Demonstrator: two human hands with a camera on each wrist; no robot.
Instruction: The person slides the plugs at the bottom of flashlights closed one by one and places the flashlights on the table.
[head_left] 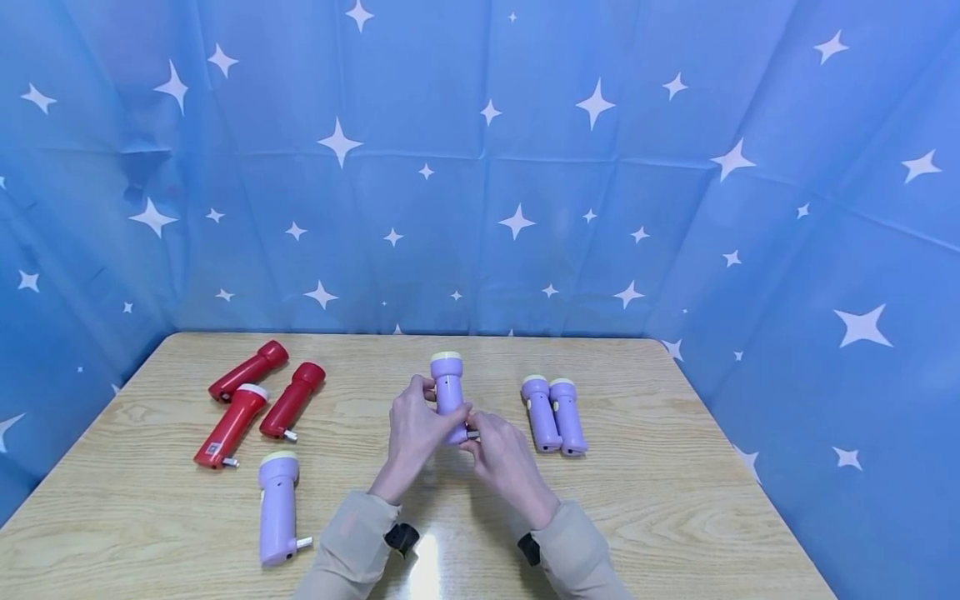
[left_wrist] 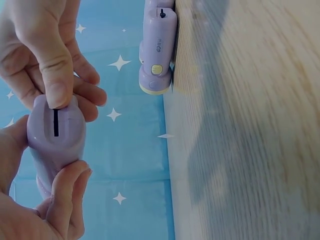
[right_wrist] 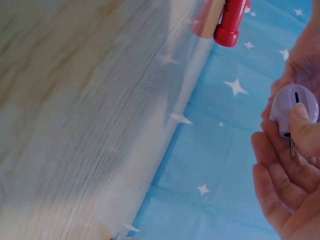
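Over the middle of the table, a purple flashlight with a pale yellow head rim is held with its head pointing away from me. My left hand grips its body, thumb on one side and fingers on the other. At the tail end, my right hand has its thumb pressed on the base, by a black slot seen in the left wrist view. A metal plug sticks out of the base beside the right fingers, which curl behind it.
Two purple flashlights lie side by side to the right. Another purple flashlight, plug out, lies at the front left. Behind it are three red flashlights, two with plugs showing. A blue starry curtain hangs behind the wooden table.
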